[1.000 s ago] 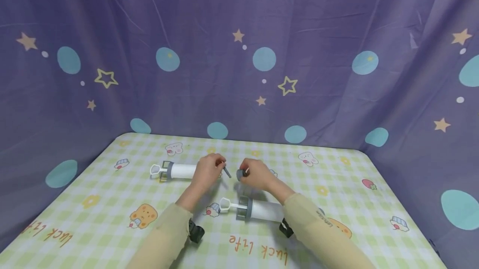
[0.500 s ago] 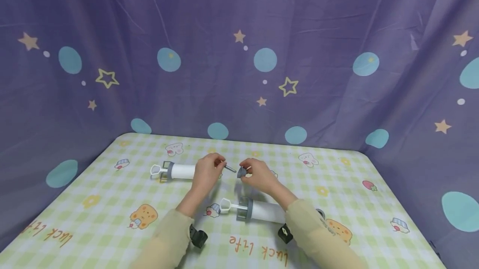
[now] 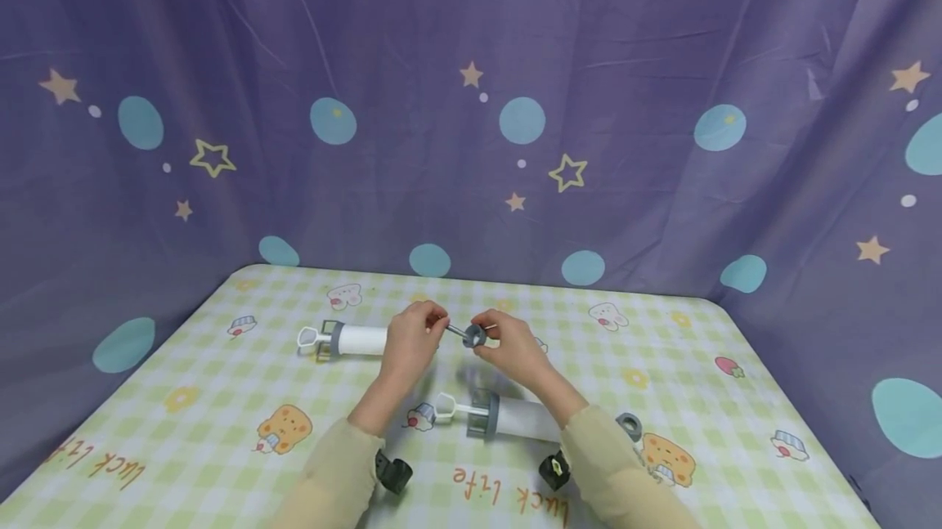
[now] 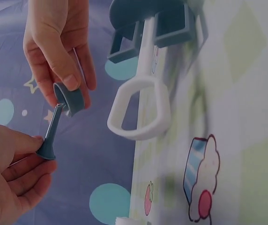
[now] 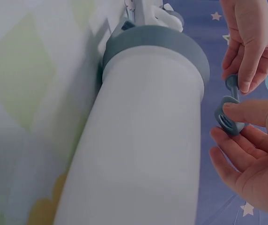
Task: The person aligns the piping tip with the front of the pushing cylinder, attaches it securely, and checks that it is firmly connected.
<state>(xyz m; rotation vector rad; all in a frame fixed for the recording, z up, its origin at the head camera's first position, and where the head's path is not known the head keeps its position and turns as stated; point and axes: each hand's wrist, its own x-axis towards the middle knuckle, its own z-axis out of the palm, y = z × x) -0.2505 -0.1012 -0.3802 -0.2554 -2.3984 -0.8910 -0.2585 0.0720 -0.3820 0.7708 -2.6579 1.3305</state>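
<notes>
Brought closer over the table, a gray rod now reaches the mouth of a gray cap, turned to show its hollow. The left hand pinches the rod's flared end in its fingers, apparently to leave the tip free; the right hand grips the cap's sides, seemingly to keep the opening unblocked.

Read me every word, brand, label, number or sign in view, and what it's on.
"luck life": tablecloth, front middle, upside down.
"luck life": tablecloth, front left, upside down.
Marks on right sleeve edge, right wrist camera: too small to read.
Front syringe, rear syringe, grey rod, grey cup: no text visible.
</notes>
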